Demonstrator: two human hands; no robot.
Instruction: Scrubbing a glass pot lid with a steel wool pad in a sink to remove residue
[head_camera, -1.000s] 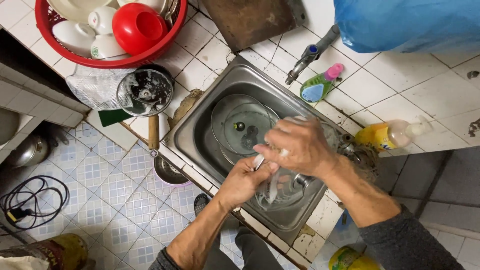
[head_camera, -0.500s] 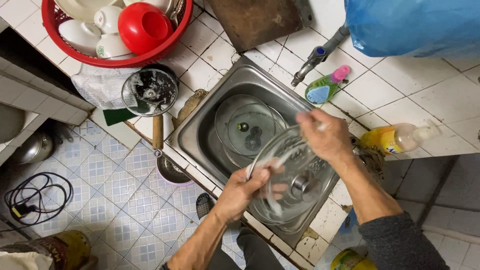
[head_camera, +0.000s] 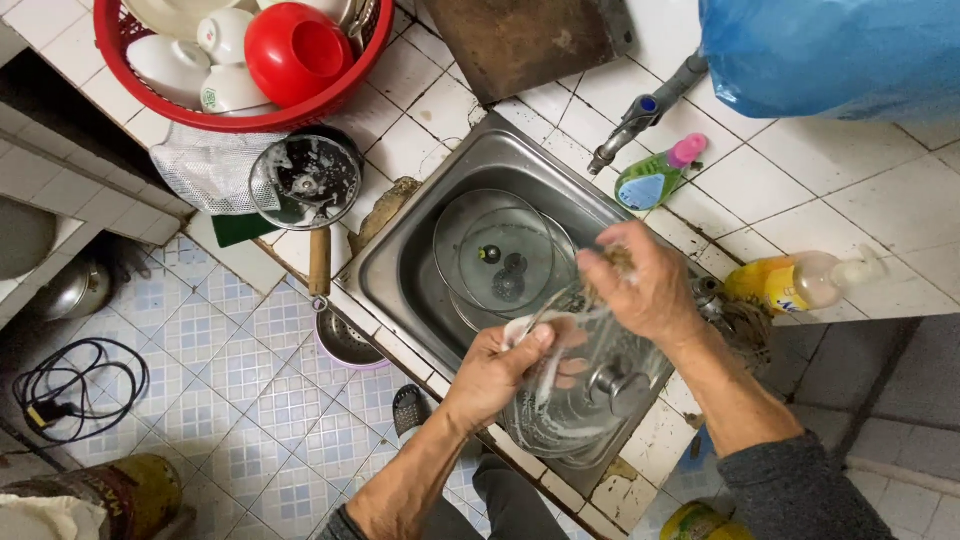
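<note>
— Now, mid-scrub: at lower centre of the frame the left hand (head_camera: 497, 372) grips the rim of a soapy glass lid (head_camera: 585, 385), fingers curled tight over its edge, tilting it above the steel sink (head_camera: 400, 275).

— And to its right?

— The right hand (head_camera: 640, 285) presses a scrubber (head_camera: 617, 260) against the lid's upper rim, fingers bunched around it. I'd judge the rest of the rim wants wiping round, the left hand turning the glass.

— In the basin?

— More glass lids (head_camera: 500, 255) lie flat, centre frame.
</note>
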